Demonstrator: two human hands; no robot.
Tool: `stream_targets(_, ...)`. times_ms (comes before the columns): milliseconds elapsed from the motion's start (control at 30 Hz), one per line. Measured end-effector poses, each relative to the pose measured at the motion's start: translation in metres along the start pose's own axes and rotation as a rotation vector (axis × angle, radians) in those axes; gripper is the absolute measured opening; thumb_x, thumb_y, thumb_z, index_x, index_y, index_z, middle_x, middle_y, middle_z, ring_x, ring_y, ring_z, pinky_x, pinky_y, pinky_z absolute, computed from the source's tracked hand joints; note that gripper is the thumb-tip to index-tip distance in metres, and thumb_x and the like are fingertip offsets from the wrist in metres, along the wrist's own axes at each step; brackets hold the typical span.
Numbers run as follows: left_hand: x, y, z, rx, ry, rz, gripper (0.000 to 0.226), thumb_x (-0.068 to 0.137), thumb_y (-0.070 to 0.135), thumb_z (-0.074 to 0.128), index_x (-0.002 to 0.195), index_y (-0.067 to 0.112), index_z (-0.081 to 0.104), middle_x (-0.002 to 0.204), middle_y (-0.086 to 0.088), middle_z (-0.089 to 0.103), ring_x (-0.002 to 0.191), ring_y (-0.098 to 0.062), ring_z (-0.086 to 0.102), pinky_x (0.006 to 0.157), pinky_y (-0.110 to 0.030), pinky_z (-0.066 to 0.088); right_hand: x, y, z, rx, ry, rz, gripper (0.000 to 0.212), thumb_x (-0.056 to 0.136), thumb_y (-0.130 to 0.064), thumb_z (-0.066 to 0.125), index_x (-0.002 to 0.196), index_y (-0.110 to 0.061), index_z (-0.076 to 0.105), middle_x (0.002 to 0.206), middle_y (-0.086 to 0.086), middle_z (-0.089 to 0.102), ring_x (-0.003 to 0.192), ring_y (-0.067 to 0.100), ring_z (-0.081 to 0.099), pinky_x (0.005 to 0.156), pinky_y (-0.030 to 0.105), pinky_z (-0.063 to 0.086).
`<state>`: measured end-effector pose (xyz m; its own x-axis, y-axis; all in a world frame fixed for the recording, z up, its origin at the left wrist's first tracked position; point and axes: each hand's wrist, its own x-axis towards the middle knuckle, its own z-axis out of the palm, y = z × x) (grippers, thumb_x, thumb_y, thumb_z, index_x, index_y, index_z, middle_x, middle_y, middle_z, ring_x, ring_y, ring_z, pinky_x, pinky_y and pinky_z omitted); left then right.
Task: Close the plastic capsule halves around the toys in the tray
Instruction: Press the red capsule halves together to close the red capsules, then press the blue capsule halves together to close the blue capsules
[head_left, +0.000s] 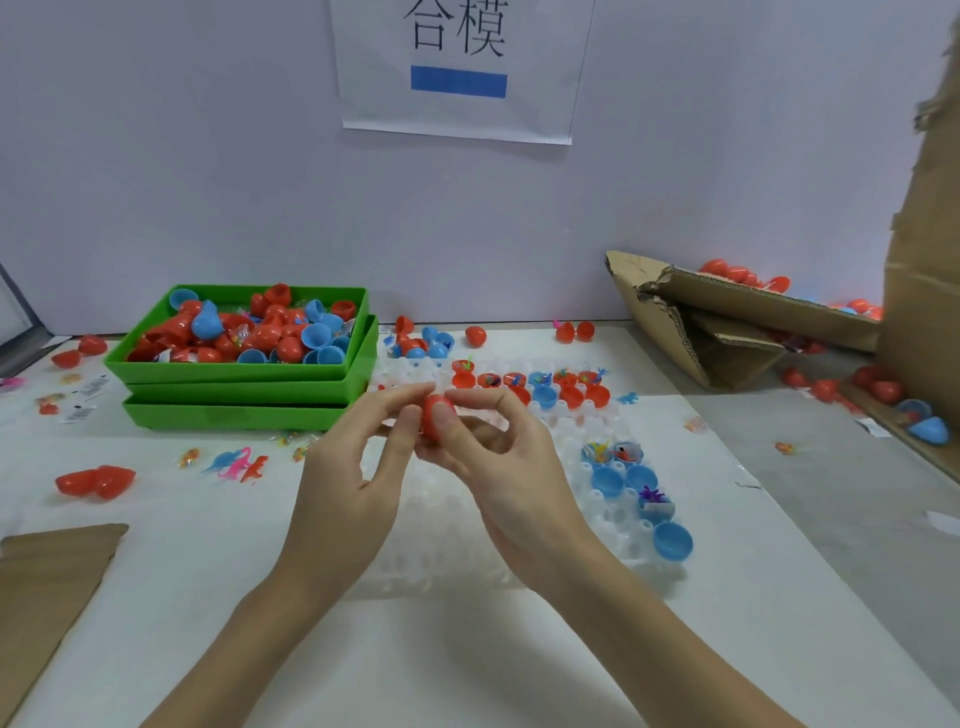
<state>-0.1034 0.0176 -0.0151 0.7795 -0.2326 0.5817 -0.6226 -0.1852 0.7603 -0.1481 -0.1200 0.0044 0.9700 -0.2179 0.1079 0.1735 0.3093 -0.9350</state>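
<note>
Both hands, left (353, 467) and right (498, 457), are forming a fingertip grip pinching one red capsule (435, 415), above the clear tray (618, 525), green bins (239, 374) sitting leftward.

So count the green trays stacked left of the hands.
3 green trays, stacked: the top tray holds red and blue capsule halves, the middle tray sits under it, and the bottom tray rests on the table. More could be hidden underneath.

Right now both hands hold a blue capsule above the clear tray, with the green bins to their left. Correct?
Not quite: the capsule is red, not blue, as the head view shows. Both hands, left and right, hold it above the clear tray, green bins to their left.
</note>
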Motion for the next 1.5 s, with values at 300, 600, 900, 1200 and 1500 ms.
stream_targets(300, 0.003, -0.007, -0.007, 0.197, 0.034, 0.083, 0.028, 0.104, 0.026, 0.047, 0.105, 0.019, 0.074, 0.115, 0.006, 0.065, 0.120, -0.009, 0.059, 0.096, -0.005, 0.038, 0.106, -0.086, -0.050, 0.813, 0.238, 0.146, 0.031, 0.110, -0.003, 0.024, 0.105, 0.004, 0.053, 0.140, 0.033, 0.051, 0.134, 0.039, 0.053, 0.106, 0.042, 0.049)
stream_targets(600, 0.001, -0.012, -0.007, 0.254, -0.063, 0.105, 0.029, 0.106, 0.025, 0.056, 0.084, 0.027, 0.075, 0.103, 0.018, 0.062, 0.110, -0.004, 0.061, 0.093, -0.006, 0.038, 0.144, -0.100, -0.086, 0.455, 0.328, 0.052, 0.050, 0.106, 0.000, 0.019, 0.156, 0.006, 0.020, 0.142, 0.030, 0.049, 0.133, 0.038, 0.053, 0.116, 0.045, 0.042)
stream_targets(900, -0.005, -0.011, -0.001, 0.373, -0.270, 0.183, 0.023, 0.101, 0.027, 0.054, 0.091, 0.020, 0.074, 0.100, 0.014, 0.061, 0.103, -0.004, 0.058, 0.091, -0.018, 0.044, 0.046, -0.052, -0.104, -0.674, 0.302, -0.125, 0.022, 0.105, -0.011, 0.053, 0.101, -0.022, 0.072, 0.082, -0.007, 0.077, 0.075, 0.008, 0.074, 0.058, 0.014, 0.055)
stream_targets(1200, -0.008, -0.010, 0.001, 0.447, -0.312, 0.239, 0.026, 0.101, 0.026, 0.055, 0.089, 0.012, 0.074, 0.097, 0.007, 0.063, 0.094, -0.013, 0.060, 0.084, -0.024, 0.046, 0.038, -0.051, -0.135, -1.442, 0.019, 0.017, 0.014, 0.096, -0.022, 0.070, 0.104, -0.028, 0.080, 0.085, -0.025, 0.057, 0.077, 0.006, 0.057, 0.056, 0.009, 0.038)
stream_targets(1500, -0.008, -0.012, 0.003, 0.462, -0.324, 0.277, 0.026, 0.101, 0.024, 0.056, 0.088, 0.011, 0.075, 0.095, 0.006, 0.064, 0.092, -0.016, 0.060, 0.081, -0.030, 0.047, 0.038, -0.048, -0.131, -1.512, 0.034, -0.024, 0.013, 0.093, -0.029, 0.073, 0.104, -0.026, 0.079, 0.093, -0.020, 0.056, 0.076, 0.003, 0.049, 0.059, 0.010, 0.031)
